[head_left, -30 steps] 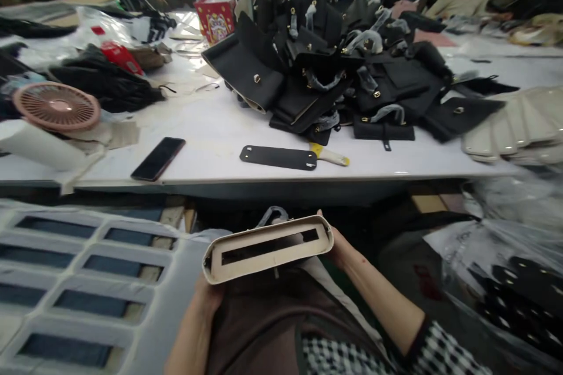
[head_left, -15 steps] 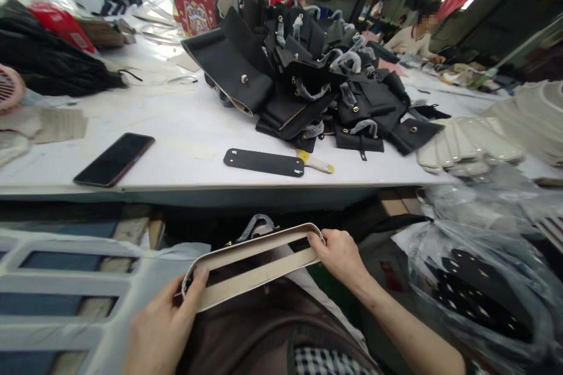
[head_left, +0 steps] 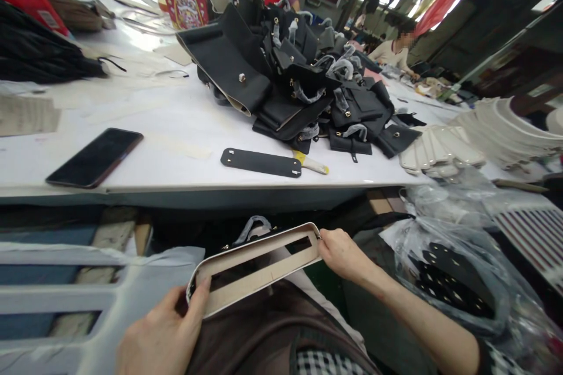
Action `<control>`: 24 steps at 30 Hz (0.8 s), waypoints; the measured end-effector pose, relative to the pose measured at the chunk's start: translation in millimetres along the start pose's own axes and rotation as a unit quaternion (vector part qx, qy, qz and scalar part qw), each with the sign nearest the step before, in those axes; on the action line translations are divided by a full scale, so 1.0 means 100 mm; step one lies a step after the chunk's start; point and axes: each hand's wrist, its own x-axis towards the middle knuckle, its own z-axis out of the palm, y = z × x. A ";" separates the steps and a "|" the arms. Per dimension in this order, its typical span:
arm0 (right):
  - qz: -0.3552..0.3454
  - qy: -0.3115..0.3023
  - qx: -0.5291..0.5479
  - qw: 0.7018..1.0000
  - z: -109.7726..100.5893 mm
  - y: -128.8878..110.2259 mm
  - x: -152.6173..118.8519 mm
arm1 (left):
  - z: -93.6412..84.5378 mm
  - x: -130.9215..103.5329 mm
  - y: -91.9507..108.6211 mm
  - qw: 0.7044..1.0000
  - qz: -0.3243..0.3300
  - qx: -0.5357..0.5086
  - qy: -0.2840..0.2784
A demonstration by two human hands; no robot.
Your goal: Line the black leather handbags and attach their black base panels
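Over my lap I hold a bag piece (head_left: pixel 264 282), a long, narrow, beige-lined frame with an open slot along its middle. On its far side sits a handle (head_left: pixel 254 228) wrapped in clear plastic. My left hand (head_left: pixel 162 328) grips the left end, thumb on the inner lining. My right hand (head_left: pixel 345 255) is closed on the right end, its fingertips partly hidden. On the table ahead lies a black strip (head_left: pixel 261 162) with rounded ends and small metal fittings. A yellow-and-white tool (head_left: pixel 313 164) pokes out from behind it.
Black bags (head_left: pixel 303 76) are heaped on the white table (head_left: pixel 185 170). A phone (head_left: pixel 94 157) lies left; pale panels (head_left: pixel 444 149) are stacked right. Below them is a plastic bag of black pieces (head_left: pixel 453 281). Two people are at work beyond.
My view has shifted, so the phone appears farther left. My right thumb has moved from inside the bag piece to its outer end. Both hands still hold it.
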 end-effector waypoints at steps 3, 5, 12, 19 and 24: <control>-0.018 -0.025 0.005 1.000 -0.04 0.01 0.04 | -0.04 -0.04 0.02 0.995 0.033 0.089 -0.029; -0.015 -0.031 0.015 0.999 -0.04 0.01 0.05 | -0.04 -0.06 0.04 0.992 0.023 0.117 -0.031; -0.014 -0.052 0.060 0.997 -0.02 0.04 0.12 | -0.01 -0.07 0.08 0.980 0.023 0.197 -0.032; -0.040 -0.050 0.070 0.995 -0.03 0.01 0.11 | -0.07 -0.12 0.17 0.944 0.073 0.316 -0.067; -0.014 -0.004 0.089 0.996 0.07 0.02 0.06 | -0.03 -0.13 0.13 0.986 -0.002 0.162 -0.029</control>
